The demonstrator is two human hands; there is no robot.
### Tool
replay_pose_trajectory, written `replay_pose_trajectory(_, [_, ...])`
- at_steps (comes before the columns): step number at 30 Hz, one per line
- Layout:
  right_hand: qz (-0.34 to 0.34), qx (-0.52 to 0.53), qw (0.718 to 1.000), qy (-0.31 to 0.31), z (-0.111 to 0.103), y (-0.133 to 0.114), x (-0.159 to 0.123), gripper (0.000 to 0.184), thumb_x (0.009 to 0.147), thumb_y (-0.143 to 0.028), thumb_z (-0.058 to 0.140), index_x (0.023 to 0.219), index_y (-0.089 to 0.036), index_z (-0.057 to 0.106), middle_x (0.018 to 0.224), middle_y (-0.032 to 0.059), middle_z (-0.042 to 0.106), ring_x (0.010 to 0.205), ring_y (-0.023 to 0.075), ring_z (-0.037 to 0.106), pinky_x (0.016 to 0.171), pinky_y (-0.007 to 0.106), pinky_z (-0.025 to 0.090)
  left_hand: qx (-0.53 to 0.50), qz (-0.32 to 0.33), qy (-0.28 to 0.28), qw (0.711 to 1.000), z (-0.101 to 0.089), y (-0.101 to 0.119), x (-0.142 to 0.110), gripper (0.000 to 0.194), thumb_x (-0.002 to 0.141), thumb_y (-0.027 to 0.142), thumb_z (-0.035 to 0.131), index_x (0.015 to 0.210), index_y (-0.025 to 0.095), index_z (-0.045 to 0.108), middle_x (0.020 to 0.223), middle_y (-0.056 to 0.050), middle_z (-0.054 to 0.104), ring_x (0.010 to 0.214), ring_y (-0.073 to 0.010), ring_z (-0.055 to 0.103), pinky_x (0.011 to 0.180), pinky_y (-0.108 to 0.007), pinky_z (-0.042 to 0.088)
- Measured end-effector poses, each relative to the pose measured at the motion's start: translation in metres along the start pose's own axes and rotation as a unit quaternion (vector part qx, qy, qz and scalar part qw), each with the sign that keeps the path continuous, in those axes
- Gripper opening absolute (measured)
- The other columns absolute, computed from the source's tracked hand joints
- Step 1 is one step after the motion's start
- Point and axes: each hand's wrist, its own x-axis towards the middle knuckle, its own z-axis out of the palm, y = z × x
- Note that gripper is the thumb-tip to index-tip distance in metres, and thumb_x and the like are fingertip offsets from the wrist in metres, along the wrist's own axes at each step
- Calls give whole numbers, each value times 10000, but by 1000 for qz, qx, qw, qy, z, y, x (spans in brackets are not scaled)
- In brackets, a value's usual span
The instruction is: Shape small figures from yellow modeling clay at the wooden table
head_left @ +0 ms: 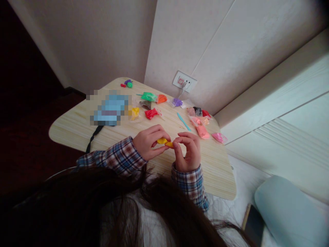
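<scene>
Between both hands, above the front part of the wood-grain table, is a small piece of yellow modelling clay. My left hand is closed on its left end, thumb below and fingers above. With thumb and fingertips my right hand pinches the right end. Beyond the hands lie a blue plastic clay knife, a bag of red clay and a bag of yellow clay.
More clay bags, green, purple and coral, lie across the table. Small shaped clay pieces sit at the far corner. A pixelated blue item with a black strap is at left. A wall socket holds a plug.
</scene>
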Motion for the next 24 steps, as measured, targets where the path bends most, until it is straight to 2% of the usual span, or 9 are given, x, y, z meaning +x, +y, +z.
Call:
replay_pose_trajectory(5, [59, 31, 998, 6, 0, -4, -2, 81, 812, -186, 563, 862, -210, 622, 930, 56, 572, 912, 191, 558, 720, 373, 510, 5, -4, 1, 1000, -1, -1, 0, 101, 785, 198, 613, 858, 130, 591, 823, -6, 549, 444, -16, 347, 443, -149, 352])
replay_pose_trajectory(12, [57, 74, 996, 10, -3, 4, -2, 131, 834, -198, 528, 846, -216, 657, 900, 43, 595, 896, 180, 569, 777, 371, 491, 4, -18, 7, 1000, -1, 0, -1, 114, 791, 230, 610, 866, 145, 598, 839, -10, 564, 437, -15, 343, 429, -146, 347])
replay_pose_trajectory(18, [168, 200, 965, 22, -4, 11, -5, 141, 841, -274, 513, 799, -220, 636, 932, 59, 579, 842, 182, 571, 619, 324, 508, 5, -9, 12, 1000, -1, -1, 0, 114, 781, 222, 620, 857, 139, 603, 824, -10, 567, 439, -17, 346, 433, -149, 353])
replay_pose_trajectory(21, [156, 185, 970, 22, -1, 8, -7, 82, 809, -264, 561, 813, -214, 626, 940, 58, 561, 848, 180, 569, 617, 316, 511, 4, -10, 10, 1000, -1, 0, 0, 112, 785, 224, 618, 860, 144, 599, 824, -7, 564, 444, -19, 357, 439, -149, 358])
replay_pose_trajectory(24, [114, 120, 986, 4, 1, 3, -5, 42, 780, -224, 609, 813, -211, 633, 939, 51, 552, 861, 177, 555, 637, 318, 510, 5, -12, 5, 1000, 0, 0, 0, 102, 791, 212, 609, 860, 139, 592, 821, -5, 556, 448, -20, 357, 450, -151, 358])
